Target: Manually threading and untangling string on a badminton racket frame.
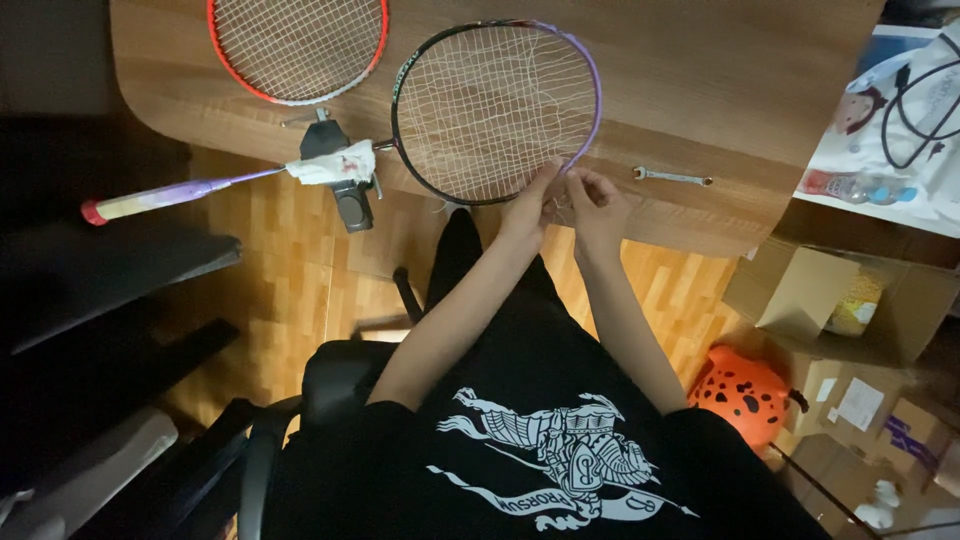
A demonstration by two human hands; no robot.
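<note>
- Nearest us, the black office chair [330, 385] sits below the wooden table [700, 90].
- We note the black clamp [345, 180] gripping the cloth-wrapped shaft; if it slips, we judge the frame would swing.
- Black-and-purple badminton racket [495, 110] overhangs the table edge, its strings uneven.
- Left hand [530, 205] and right hand [597, 205] pinch closed on loose string at the lower rim; an overtight pull could snap it.
- Steel spanner [673, 178] lies near the edge and could be knocked off.
</note>
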